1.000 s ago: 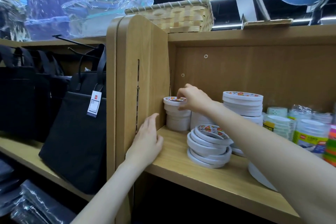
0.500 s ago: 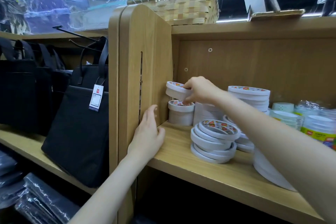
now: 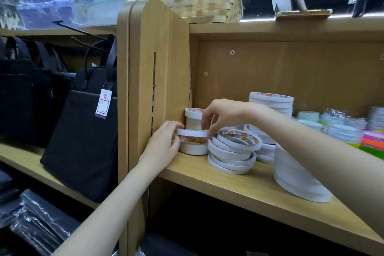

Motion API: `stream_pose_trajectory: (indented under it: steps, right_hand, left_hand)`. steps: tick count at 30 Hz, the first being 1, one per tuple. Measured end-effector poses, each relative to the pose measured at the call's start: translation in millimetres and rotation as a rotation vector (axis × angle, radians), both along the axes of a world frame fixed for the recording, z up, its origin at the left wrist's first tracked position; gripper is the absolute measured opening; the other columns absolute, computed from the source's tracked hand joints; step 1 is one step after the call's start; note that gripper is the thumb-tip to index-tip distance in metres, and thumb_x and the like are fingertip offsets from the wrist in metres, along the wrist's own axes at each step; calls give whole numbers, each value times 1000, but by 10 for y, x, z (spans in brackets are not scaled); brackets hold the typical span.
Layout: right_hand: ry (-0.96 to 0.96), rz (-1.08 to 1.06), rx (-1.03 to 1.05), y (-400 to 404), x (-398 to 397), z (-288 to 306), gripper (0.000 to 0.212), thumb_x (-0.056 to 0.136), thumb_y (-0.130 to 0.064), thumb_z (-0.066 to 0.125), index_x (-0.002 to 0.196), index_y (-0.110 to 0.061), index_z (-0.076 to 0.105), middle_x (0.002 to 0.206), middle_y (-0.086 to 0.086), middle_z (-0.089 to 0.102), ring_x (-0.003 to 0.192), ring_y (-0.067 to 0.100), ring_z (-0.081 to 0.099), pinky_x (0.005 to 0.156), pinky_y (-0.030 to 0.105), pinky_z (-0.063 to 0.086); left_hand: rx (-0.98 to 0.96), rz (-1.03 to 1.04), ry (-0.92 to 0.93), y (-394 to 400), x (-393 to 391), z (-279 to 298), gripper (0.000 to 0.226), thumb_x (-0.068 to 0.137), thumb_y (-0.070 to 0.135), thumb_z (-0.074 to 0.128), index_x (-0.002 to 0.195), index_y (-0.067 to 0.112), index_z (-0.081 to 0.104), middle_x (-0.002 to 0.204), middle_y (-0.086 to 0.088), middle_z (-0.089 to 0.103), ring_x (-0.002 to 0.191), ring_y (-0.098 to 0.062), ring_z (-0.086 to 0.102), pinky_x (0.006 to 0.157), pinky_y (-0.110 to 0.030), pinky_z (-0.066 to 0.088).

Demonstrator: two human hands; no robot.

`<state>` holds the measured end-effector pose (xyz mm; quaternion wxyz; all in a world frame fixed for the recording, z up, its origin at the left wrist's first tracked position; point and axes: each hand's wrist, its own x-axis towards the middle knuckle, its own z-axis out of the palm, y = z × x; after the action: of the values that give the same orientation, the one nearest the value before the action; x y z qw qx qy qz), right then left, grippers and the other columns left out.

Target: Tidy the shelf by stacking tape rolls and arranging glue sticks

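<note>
We've brought the thin tape roll (image 3: 192, 132) down from the back stack (image 3: 194, 117) to just above the short front stack (image 3: 193, 147) by the side panel (image 3: 164, 81), left hand (image 3: 164, 143) & right hand (image 3: 218, 116) both pinching its rim, so stacking's nrly done here.

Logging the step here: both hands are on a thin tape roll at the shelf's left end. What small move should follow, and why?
Probably lower the thin tape roll flat onto the short roll beneath and let go: left hand and right hand pinch its rim just above that roll, roughly aligned.
</note>
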<state>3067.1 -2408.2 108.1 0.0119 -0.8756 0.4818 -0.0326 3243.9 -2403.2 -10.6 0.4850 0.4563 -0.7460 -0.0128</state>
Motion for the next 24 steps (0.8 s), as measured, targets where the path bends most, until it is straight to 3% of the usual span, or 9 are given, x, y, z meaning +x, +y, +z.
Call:
stream_pose_trajectory:
  steps: [3,6,9,12,14,15,18,20,24]
  right_hand:
    - [-4,-24,-82,0,-1,-75,13,76,-24,75,87,-18,69,86,-4,67,84,13,63,74,26,50]
    - [4,-82,-215,-46,20,-147,19,81,-26,71,91,-11,67,93,4,66,81,17,58,64,25,43]
    - [-29,-115,-268,-48,32,-154,15,82,-25,69,86,-10,67,86,6,66,76,18,56,57,24,40]
    - [-113,-55,-191,67,79,-138,10,82,-19,68,88,-13,72,81,-1,65,77,11,56,56,19,41]
    - [-26,-41,-88,146,141,-164,17,82,-22,67,97,-17,72,82,-8,64,80,8,55,56,12,41]
    - [49,-49,-41,156,182,-197,21,82,-23,67,103,-17,70,86,-8,63,82,9,56,58,12,42]
    - [165,-89,-17,88,308,-323,27,84,-16,64,110,-10,67,107,6,68,98,22,61,78,29,50]
    - [83,-108,-89,65,321,-361,22,83,-11,63,104,-11,69,103,5,68,91,19,60,76,29,50]
    - [-147,-76,-129,102,171,-312,19,82,-9,63,99,-12,72,82,0,62,70,9,50,55,12,37]
  left_hand:
    - [33,-9,-62,-17,2,11,25,92,8,50,116,12,57,115,4,53,102,-7,48,87,-17,38]
    - [65,-14,-88,-24,11,9,26,91,20,56,115,11,59,112,1,56,102,-13,52,87,-23,41]
    - [43,20,-32,-28,8,1,23,92,24,56,111,13,61,106,1,59,97,-14,55,84,-27,43]
    - [-4,79,121,-18,9,-14,15,92,24,55,100,14,62,97,1,63,91,-14,59,81,-33,49]
    - [-37,116,170,2,-1,-23,15,92,24,54,98,12,62,95,0,64,91,-15,59,80,-36,51]
    - [-46,131,173,10,-7,-26,17,92,24,54,100,11,62,96,0,64,92,-15,59,81,-37,50]
    - [-55,149,143,12,-10,-24,18,92,23,55,104,11,63,97,0,64,92,-17,59,81,-37,49]
    - [-48,136,116,-2,-6,-23,16,92,21,54,104,13,62,95,2,62,90,-18,58,79,-36,48]
    - [-28,76,62,-33,11,-17,19,93,20,52,109,15,61,96,7,57,95,-15,53,77,-26,40]
